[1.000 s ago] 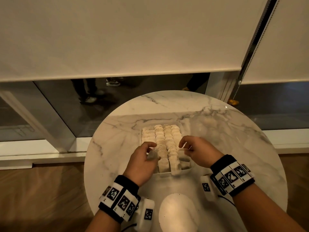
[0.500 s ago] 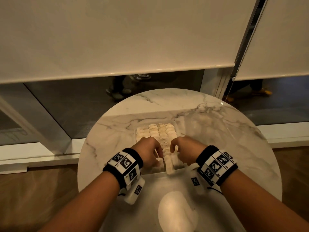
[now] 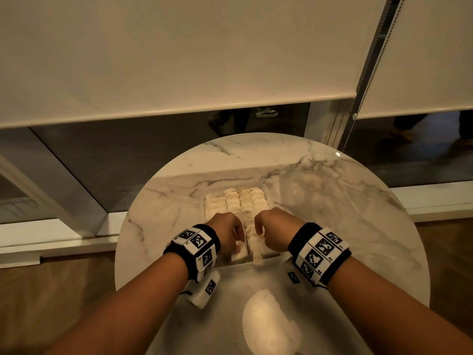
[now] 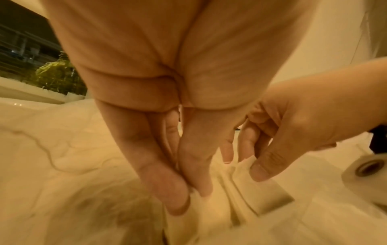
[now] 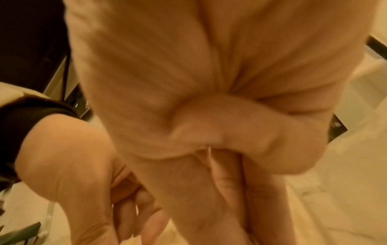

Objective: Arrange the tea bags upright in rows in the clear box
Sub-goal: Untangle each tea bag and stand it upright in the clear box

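Note:
The clear box (image 3: 267,201) sits mid-table on the round marble table (image 3: 332,201), with pale tea bags (image 3: 240,201) standing in several rows. Both hands hover over its near end, fingers pointing down among the bags. My left hand (image 3: 237,248) pinches the top of one tea bag (image 4: 201,208) between thumb and fingertip (image 4: 205,187). Close beside it, my right hand (image 3: 258,233) pinches the top edge of a neighbouring tea bag (image 4: 240,170), as the left wrist view shows. The right wrist view shows mostly palm, and the bag is hidden there.
The box's near wall (image 3: 245,263) lies just under my wrists. Bare marble surrounds the box on all sides, with a bright glare patch (image 3: 268,321) near me. A window with lowered blinds (image 3: 179,60) stands beyond the table's far edge.
Both hands have drawn together from the box's sides to its near middle rows. Wrists have risen and fingers now point down, pinching bags.

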A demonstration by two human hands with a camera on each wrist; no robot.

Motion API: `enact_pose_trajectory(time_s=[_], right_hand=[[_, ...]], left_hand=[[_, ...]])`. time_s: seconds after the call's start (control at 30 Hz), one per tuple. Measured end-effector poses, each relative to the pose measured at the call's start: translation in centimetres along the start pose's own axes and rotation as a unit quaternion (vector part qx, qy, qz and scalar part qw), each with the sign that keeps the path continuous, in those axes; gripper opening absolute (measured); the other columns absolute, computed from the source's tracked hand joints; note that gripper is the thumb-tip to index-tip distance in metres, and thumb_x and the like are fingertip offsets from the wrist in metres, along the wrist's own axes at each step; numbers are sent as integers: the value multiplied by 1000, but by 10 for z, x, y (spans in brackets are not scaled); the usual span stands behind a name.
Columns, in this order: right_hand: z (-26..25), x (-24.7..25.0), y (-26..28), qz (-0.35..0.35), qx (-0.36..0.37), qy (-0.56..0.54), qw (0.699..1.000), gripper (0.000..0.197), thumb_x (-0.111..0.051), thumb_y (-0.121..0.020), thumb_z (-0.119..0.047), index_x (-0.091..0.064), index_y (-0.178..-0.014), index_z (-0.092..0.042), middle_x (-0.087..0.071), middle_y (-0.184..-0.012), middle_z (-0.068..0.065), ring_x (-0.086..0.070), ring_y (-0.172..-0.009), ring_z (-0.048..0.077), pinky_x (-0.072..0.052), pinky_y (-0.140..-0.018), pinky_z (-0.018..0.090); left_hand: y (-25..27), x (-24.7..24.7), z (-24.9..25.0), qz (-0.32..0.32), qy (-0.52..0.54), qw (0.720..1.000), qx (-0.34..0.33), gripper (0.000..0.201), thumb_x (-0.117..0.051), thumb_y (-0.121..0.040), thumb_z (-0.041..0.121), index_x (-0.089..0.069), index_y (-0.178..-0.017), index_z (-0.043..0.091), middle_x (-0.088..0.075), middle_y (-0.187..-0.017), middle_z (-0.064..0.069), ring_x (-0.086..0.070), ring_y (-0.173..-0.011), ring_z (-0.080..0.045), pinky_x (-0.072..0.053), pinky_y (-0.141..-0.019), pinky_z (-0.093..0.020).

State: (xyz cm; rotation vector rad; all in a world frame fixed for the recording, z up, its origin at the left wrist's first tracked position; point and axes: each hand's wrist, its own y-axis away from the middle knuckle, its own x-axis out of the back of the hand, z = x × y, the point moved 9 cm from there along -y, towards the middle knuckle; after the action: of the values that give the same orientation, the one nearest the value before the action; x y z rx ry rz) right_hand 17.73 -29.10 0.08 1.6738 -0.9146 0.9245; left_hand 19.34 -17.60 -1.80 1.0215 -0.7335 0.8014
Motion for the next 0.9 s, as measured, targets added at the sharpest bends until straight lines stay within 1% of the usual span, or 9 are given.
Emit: enact_pose_trajectory(time_s=[0.1,0.2,0.3,0.43,0.5,0.57,0.63,0.77,0.9], right_hand=[[-5,2,1,28,6,53,998,28,-55,-90,-3,-65,-113,-17,-61,-115,9,-63,-100,27,-55,-84,36],[-9,2,2,49,19,105,993,29,-55,-92,-5,-62,-116,-19,-63,-116,9,-64,-103,29,-53,-83,37],[-9,5,4,77,25,132,988,34,-53,-92,-4,-61,-121,-19,-64,-118,9,-62,-108,30,-53,-85,39],[-1,16,15,129,18,114,985,40,-55,-87,-4,-62,-121,-23,-64,-116,4,-55,-112,27,-48,-78,36],[3,22,26,155,17,84,984,40,-55,-84,-8,-64,-119,-26,-66,-112,0,-54,-112,24,-44,-76,33],[6,22,39,172,21,55,983,38,-53,-84,-14,-66,-116,-30,-69,-108,-4,-54,-111,20,-42,-82,34],[4,14,51,175,35,51,983,34,-48,-85,-21,-67,-112,-32,-70,-104,-7,-55,-109,17,-38,-92,39],[3,-15,64,153,49,57,985,35,-35,-86,-40,-67,-98,-31,-65,-98,-12,-57,-104,12,-31,-100,44],[2,-36,65,125,58,63,989,39,-32,-91,-49,-66,-99,-31,-62,-102,-13,-56,-107,10,-28,-104,48]], left_hand=[[-1,0,1,27,-10,1000,-5,21,-78,-80,8,-71,-96,19,-68,-105,0,-64,-97,-16,-50,-78,-23],[-2,2,2,57,-16,998,-13,20,-74,-80,7,-69,-94,20,-67,-102,1,-64,-93,-17,-49,-76,-23],[-1,5,-2,71,-9,997,-4,26,-75,-77,7,-68,-98,22,-65,-107,1,-63,-97,-18,-53,-85,-28],[10,14,-9,119,0,993,-10,33,-78,-78,17,-64,-107,24,-59,-110,2,-57,-95,-15,-48,-81,-25],[22,17,-13,143,23,989,-7,23,-76,-83,24,-65,-103,25,-62,-105,4,-58,-89,-11,-49,-77,-24],[38,11,-12,151,37,988,-8,12,-67,-90,33,-66,-97,24,-65,-96,4,-60,-84,-12,-51,-75,-27],[49,-7,-4,139,13,990,-26,25,-54,-96,43,-66,-94,21,-65,-93,1,-61,-82,-15,-51,-74,-31],[56,-41,4,113,-45,993,-7,50,-32,-99,60,-63,-107,20,-59,-109,-5,-59,-95,-25,-50,-84,-38],[55,-52,8,113,-63,991,9,57,-25,-101,59,-63,-115,20,-57,-120,-5,-58,-106,-27,-48,-92,-39]])
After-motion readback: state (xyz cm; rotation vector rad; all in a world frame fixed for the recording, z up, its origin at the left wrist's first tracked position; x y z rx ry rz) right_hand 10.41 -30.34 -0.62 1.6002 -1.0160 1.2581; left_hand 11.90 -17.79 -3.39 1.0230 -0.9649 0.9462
